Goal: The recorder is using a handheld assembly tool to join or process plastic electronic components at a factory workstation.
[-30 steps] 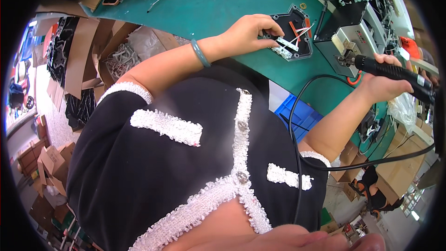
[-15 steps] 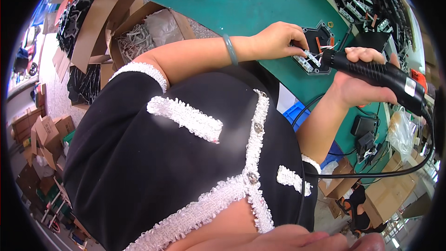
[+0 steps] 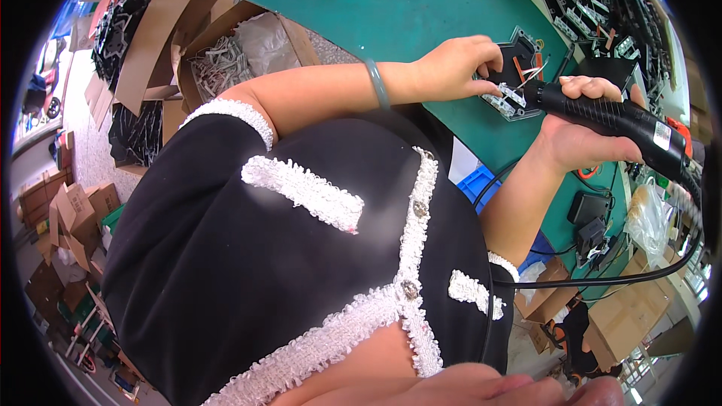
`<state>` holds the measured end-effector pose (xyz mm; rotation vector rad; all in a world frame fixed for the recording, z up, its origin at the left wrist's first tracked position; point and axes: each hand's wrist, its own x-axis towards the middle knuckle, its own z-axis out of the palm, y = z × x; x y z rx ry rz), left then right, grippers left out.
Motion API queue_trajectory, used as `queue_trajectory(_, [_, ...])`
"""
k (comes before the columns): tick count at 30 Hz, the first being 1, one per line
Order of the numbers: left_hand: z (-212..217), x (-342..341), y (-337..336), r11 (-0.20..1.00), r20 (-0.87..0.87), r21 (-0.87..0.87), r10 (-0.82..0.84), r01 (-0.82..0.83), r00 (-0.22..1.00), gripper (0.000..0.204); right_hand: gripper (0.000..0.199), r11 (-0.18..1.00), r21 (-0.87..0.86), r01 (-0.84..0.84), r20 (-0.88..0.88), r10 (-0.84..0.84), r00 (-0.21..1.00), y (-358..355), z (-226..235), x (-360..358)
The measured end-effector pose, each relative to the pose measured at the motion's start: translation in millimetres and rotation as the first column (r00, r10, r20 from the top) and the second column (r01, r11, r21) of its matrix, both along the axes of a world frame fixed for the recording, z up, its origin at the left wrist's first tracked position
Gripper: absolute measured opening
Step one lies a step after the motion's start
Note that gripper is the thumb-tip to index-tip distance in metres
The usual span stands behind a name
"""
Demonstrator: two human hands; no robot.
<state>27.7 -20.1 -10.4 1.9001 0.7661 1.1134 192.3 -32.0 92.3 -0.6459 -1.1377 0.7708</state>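
1. Cardboard box point(image 3: 248, 37), at ten o'clock, stood open beside the desk point(image 3: 391, 7), holding pale scrap.
2. Left hand point(image 3: 455, 68), at one o'clock: grip narrow, fingertips pressing down on the black module point(image 3: 519, 79).
3. Black module, at one o'clock, lay flat on the green desk, white and red wires showing.
4. Right hand point(image 3: 583, 131), at two o'clock: grip wrapped around a black corded tool point(image 3: 617, 120), its tip touching the module.

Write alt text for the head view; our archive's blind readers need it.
Over a green worktable, the person's left hand steadies a small black plastic part with white wires while the right hand grips a black corded power tool whose tip meets the part. An open cardboard box of pale scraps sits beside the table, below a black white-trimmed top.
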Motion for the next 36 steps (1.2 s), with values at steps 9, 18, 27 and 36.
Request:
queue_trajectory(9, [3,0,-1,1.000,-0.062,-0.001,-0.009,0.009,0.998,0.021,0.097,0.996,0.026,0.089,-0.034,-0.088,0.996,-1,2,6])
queue_trajectory(18, [2,1,1,0.997,-0.048,-0.069,-0.047,0.044,0.998,0.018,0.098,0.999,0.038,0.038,-0.080,-0.035,0.996,1,0,5])
queue_trajectory(27, [3,2,1,0.997,-0.045,-0.063,-0.038,0.035,0.998,0.017,0.094,1.000,-0.017,-0.004,-0.039,0.003,0.999,3,-3,2])
queue_trajectory(36, [2,2,-2,0.998,-0.047,-0.058,-0.022,0.019,0.999,0.017,0.095,0.996,-0.067,0.056,0.100,-0.049,0.994,1,1,-11])
